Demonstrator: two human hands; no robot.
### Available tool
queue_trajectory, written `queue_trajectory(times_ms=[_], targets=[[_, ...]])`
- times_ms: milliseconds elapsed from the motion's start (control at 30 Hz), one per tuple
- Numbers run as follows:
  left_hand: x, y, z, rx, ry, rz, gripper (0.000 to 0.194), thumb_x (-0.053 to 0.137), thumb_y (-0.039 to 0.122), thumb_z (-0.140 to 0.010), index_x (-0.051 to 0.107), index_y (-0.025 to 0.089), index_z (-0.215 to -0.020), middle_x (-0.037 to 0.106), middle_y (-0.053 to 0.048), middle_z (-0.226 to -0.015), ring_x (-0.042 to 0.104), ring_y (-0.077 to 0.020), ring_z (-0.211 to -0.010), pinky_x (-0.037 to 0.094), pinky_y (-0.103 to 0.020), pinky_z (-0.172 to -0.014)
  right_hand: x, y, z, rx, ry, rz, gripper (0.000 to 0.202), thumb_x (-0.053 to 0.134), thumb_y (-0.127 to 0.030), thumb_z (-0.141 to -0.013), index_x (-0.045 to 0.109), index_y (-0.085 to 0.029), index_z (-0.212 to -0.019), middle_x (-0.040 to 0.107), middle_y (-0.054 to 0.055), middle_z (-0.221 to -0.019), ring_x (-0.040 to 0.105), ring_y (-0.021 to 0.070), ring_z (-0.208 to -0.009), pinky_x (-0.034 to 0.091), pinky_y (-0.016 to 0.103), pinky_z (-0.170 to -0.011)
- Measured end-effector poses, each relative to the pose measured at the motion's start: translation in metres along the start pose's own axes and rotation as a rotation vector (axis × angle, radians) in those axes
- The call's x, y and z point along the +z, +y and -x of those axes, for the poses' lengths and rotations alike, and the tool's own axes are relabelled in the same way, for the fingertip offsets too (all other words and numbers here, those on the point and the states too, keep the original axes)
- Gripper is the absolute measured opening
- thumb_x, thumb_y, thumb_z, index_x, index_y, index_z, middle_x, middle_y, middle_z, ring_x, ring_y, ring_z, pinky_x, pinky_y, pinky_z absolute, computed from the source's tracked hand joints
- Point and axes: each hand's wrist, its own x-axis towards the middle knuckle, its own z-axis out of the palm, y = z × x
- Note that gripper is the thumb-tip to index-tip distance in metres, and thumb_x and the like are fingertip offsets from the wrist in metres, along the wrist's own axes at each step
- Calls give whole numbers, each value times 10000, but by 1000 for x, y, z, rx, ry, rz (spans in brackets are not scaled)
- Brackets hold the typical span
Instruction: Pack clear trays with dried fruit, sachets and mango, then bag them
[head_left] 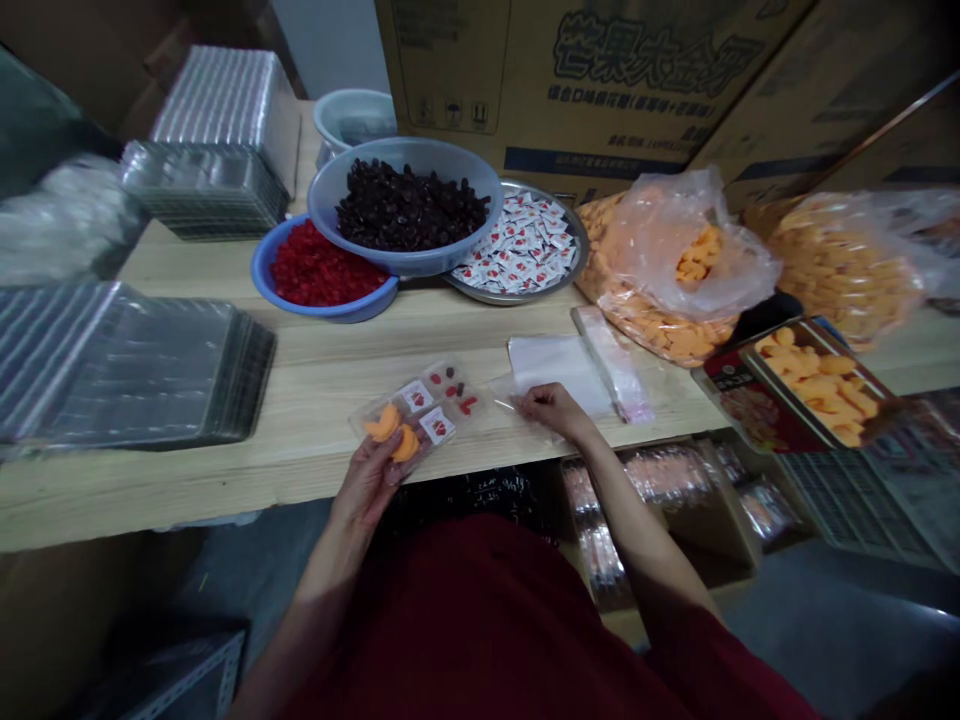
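My left hand [367,472] grips the near left end of a clear plastic tray [417,377], tilted just above the wooden table. Orange candies [397,432] sit at its left end, two white printed sachets [426,411] in the middle, and small red and dark brown pieces [452,388] toward the right. My right hand [553,408] is closed in a pinch on a thin clear plastic bag [506,392], whose other side lies close to the tray's right end. Whether the tray's end is inside the bag I cannot tell.
Behind stand a blue basin [262,275] of red pieces, a bowl [322,215] of dark pieces and a metal bowl [581,250] of sachets. Stacked clear trays [165,370] flank the left. Right are a bag stack [611,362], bagged orange candies [675,330] and a tin [739,400].
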Motion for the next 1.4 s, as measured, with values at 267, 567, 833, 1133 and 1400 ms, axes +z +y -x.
queue_trajectory(times_ms=[267, 567, 833, 1133, 1400], targets=[[31, -21, 1, -12, -95, -66, 413, 878, 272, -732, 695, 163, -1087, 771, -80, -1124, 739, -238, -1059, 622, -343, -948, 10, 3, 8, 0, 171, -145, 268, 662, -423, -724, 662, -172, -631, 624, 4, -576, 521, 127, -542, 408, 256, -556], [42, -45, 32, 1, -53, -182, 505, 884, 395, -729, 687, 173, -1137, 759, -88, -1155, 724, -262, -1073, 606, -336, -877, 46, -25, 30, -177, 609, 52, 170, 519, -292, -920, 585, -209, -787, 590, 13, -772, 545, 157, -708, 443, 280, -681], [38, -43, 31, -5, -73, -200, 486, 874, 404, -737, 716, 130, -1107, 767, -100, -1086, 732, -227, -931, 602, -330, -848, 54, -26, 20, -202, 647, 327, 123, 492, -191, -924, 613, -202, -941, 590, 22, -840, 544, 182, -752, 421, 302, -731], [42, -31, 30, -95, -118, -282, 548, 862, 452, -742, 720, 127, -1160, 756, -153, -1175, 725, -311, -1078, 597, -382, -894, 46, -23, 13, -167, 649, 359, 179, 504, -247, -965, 661, -196, -898, 666, 32, -817, 594, 182, -732, 399, 292, -703], [38, -26, 17, -81, -185, -363, 525, 887, 429, -714, 728, 122, -1108, 786, -118, -1048, 749, -249, -942, 582, -344, -905, 49, -24, 13, -264, 685, 306, 182, 512, -263, -991, 652, -195, -897, 637, 23, -778, 584, 179, -715, 417, 294, -680]])
